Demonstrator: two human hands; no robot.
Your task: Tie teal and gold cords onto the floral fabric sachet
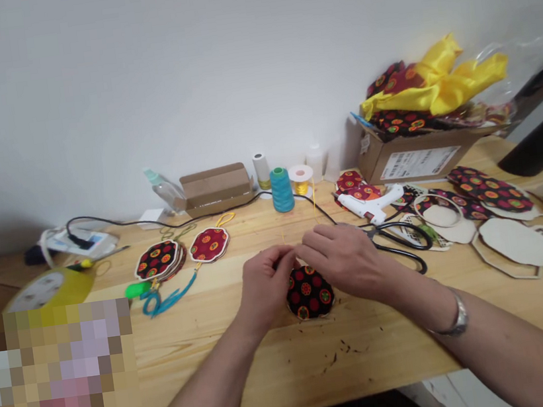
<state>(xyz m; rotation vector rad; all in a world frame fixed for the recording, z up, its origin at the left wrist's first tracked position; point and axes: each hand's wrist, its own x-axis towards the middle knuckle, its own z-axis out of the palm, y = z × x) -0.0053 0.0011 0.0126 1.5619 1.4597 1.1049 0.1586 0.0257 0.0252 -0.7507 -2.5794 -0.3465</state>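
A scallop-edged black fabric piece with red and orange flowers (310, 293) lies on the wooden table between my hands. At its top edge my left hand (268, 285) is closed, thumb and fingertips pinched together. My right hand (341, 257) is closed too, its bent fingers meeting the left fingertips and covering the piece's upper corner. Thin yellow cord (315, 203) runs from a white spool (300, 174) down behind my right fingers. Another short bit of yellow shows above my left hand. My fingers hide the exact grip points.
Behind my hands stand a teal thread cone (282, 191) and an open cardboard box (214, 189). To the right lie black-handled scissors (402, 246), a white glue gun (372, 205) and pale cutout shapes (514, 241). Finished-looking flowered pieces (159, 260) are stacked at left.
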